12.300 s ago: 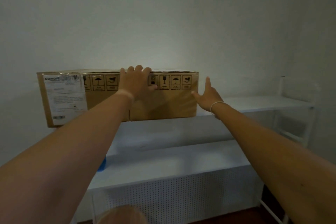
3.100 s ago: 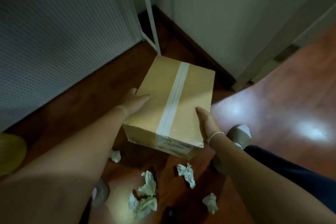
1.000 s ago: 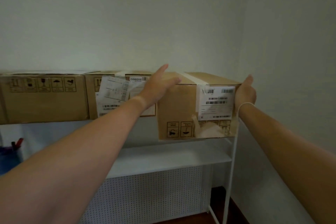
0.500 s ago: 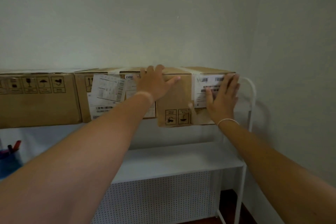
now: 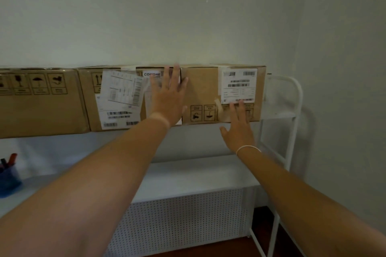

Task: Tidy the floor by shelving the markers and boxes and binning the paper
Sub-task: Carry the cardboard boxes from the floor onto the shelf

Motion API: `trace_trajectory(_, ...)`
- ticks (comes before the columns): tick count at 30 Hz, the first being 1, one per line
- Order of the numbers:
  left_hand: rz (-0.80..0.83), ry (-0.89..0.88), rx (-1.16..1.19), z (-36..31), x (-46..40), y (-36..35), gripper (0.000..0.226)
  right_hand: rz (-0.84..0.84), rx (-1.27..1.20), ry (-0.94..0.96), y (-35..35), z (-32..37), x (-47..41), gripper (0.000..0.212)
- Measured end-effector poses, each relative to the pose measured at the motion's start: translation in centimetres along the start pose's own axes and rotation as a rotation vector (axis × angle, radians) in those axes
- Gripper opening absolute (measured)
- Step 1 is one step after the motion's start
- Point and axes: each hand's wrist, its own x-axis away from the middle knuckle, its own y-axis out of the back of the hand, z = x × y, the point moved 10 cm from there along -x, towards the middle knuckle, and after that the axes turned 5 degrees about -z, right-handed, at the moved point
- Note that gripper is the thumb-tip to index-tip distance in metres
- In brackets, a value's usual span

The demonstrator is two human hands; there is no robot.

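From the head view, your left hand (image 5: pixel 167 98) lies with straight, spread fingers against the fronts of the middle and rightmost brown cardboard boxes, at their seam. Your right hand (image 5: pixel 238 129), fingers also straight, gripping nothing, reaches the lower front of the rightmost brown cardboard box with a white barcode label (image 5: pixel 204 89), which sits on the white metal shelf's (image 5: pixel 294 110) top tier. A blue cup of markers (image 5: pixel 8 175) stands on the lower tier.

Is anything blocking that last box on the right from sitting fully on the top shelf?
Nothing visible blocks it. The right-hand box already sits on the top shelf, flush beside the middle box. The left hand lies flat over the seam between them, and the right hand is open at the box's lower front edge.
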Motion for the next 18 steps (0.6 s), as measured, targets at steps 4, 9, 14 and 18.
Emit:
trace_trajectory(4,-0.014,-0.021,0.072,-0.2,0.9,-0.7,0.074,-0.004,0.003,-0.018,-0.1,-0.1,-0.1,0.079)
trace_trajectory(9,0.034,-0.069,0.138,-0.8,3.1,-1.8,0.072,0.048,0.0,0.007,0.1,0.4,1.2,0.074)
trace_trajectory(14,0.106,-0.07,0.258,-1.6,5.5,-2.5,0.071,0.156,-0.043,-0.122,-0.3,-0.5,4.4,0.076)
trace_trajectory(18,0.142,-0.103,0.315,-2.5,7.0,-3.2,0.072,0.201,-0.012,-0.177,-0.3,-1.2,7.3,0.077)
